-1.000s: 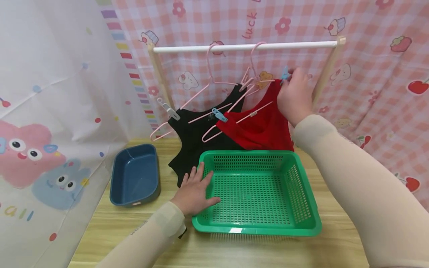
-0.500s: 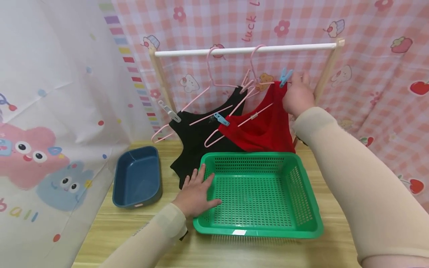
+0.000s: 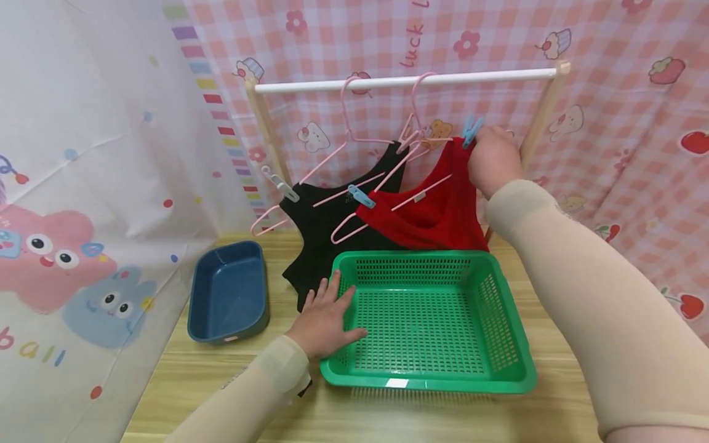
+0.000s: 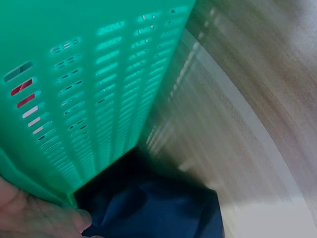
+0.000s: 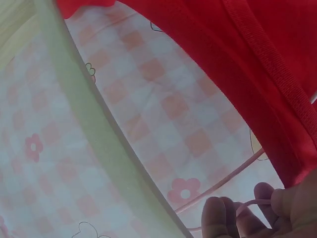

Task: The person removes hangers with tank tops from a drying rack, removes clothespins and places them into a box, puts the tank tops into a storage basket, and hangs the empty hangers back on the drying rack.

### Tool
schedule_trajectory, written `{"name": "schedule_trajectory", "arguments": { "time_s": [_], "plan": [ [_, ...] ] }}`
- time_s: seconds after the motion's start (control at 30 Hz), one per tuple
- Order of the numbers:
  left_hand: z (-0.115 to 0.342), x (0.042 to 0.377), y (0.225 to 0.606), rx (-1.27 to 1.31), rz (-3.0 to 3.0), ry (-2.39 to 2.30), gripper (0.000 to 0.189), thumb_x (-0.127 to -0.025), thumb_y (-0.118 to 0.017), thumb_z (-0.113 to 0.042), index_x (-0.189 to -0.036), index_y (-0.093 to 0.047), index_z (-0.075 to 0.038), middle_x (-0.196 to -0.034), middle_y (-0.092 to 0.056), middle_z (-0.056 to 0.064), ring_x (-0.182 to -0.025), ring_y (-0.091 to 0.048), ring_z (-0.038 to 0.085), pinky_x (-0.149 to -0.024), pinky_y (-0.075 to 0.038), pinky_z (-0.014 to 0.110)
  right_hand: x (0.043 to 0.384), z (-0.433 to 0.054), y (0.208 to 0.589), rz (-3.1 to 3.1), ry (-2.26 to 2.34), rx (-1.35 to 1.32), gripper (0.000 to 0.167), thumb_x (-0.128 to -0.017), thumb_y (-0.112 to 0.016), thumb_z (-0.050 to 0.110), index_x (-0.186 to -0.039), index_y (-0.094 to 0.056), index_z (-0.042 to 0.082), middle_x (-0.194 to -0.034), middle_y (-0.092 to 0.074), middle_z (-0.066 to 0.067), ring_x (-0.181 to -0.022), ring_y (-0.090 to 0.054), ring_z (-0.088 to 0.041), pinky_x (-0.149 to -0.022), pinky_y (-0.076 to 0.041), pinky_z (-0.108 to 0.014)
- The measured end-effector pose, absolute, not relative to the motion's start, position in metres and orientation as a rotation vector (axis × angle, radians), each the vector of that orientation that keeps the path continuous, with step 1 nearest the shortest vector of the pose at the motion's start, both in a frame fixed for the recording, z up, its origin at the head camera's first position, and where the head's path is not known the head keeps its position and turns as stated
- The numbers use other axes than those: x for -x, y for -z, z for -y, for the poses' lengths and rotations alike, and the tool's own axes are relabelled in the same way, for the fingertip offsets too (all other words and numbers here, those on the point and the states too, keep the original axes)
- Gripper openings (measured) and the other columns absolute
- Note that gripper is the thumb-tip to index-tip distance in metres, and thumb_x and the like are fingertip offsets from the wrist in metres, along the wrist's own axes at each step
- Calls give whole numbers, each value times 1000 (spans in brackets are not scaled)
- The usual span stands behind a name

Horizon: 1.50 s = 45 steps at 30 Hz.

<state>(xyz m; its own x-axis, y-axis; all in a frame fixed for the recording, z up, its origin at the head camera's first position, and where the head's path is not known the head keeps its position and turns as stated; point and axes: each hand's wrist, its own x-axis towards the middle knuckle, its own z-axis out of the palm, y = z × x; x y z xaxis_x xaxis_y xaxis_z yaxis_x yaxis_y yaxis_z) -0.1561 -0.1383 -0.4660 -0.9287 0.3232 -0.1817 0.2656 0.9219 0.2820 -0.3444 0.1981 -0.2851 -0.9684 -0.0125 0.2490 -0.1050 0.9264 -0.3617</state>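
A red cropped top [image 3: 432, 224] hangs on a pink hanger [image 5: 223, 179], a light-blue clothespin [image 3: 362, 195] on its left strap and another blue clothespin [image 3: 471, 130] on its right strap. Just right of that second clothespin, my right hand [image 3: 495, 160] pinches the hanger's end between thumb and fingers, as the right wrist view shows. My left hand [image 3: 321, 323] lies with spread fingers across the left rim of a green perforated basket [image 3: 443, 386]. Behind it a black top [image 3: 332, 240] hangs on another pink hanger, held by a grey clothespin [image 3: 281, 184] and a pink clothespin [image 3: 408, 140].
Both hangers hook over the white rod [image 3: 487, 79] of a small wooden-legged rack. A dark blue tub [image 3: 229, 295] stands left of the basket on the wooden table [image 3: 188, 394]. Patterned curtain [image 3: 626, 147] closes off the back and sides.
My right hand has let go of the right blue clothespin and moved slightly right and down to the hanger's end. The red top's left side has shifted a little. My left hand stays put.
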Motion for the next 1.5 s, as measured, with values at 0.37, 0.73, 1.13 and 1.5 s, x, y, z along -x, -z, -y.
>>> {"name": "schedule_trajectory", "arguments": {
  "time_s": [0.37, 0.73, 1.13, 1.5],
  "plan": [
    [138, 157, 468, -442, -2858, -373, 92, -95, -66, -66, -167, -33, -19, -179, 1, 13, -164, -6, 45, -129, -14, 66, 334, -193, 285, 2792, -337, -186, 24, -100, -42, 3, -107, -62, -8, -113, -67, -32, -120, -56, -50, -117, -31, -59],
    [138, 155, 465, -431, -2846, -371, 93, -94, -66, -67, -167, -31, -20, -179, 4, 11, -164, -5, 44, -130, -13, 65, 320, -186, 284, 2714, -324, -153, 31, -108, -37, 11, -106, -66, -1, -120, -71, -27, -134, -44, -48, -117, -24, -64],
    [138, 156, 466, -434, -2853, -363, 92, -95, -66, -66, -167, -32, -20, -179, 3, 12, -164, -6, 46, -129, -15, 66, 317, -187, 287, 2609, -261, -235, 32, -108, -38, 15, -103, -66, -1, -104, -74, -25, -109, -61, -45, -104, -45, -62],
    [136, 156, 465, -427, -2851, -365, 92, -95, -66, -66, -167, -32, -20, -179, 4, 12, -164, -5, 46, -129, -14, 66, 309, -194, 287, 2597, -345, -233, 34, -106, -37, 13, -105, -67, -2, -107, -73, -27, -119, -59, -47, -111, -42, -63]
  ]
}}
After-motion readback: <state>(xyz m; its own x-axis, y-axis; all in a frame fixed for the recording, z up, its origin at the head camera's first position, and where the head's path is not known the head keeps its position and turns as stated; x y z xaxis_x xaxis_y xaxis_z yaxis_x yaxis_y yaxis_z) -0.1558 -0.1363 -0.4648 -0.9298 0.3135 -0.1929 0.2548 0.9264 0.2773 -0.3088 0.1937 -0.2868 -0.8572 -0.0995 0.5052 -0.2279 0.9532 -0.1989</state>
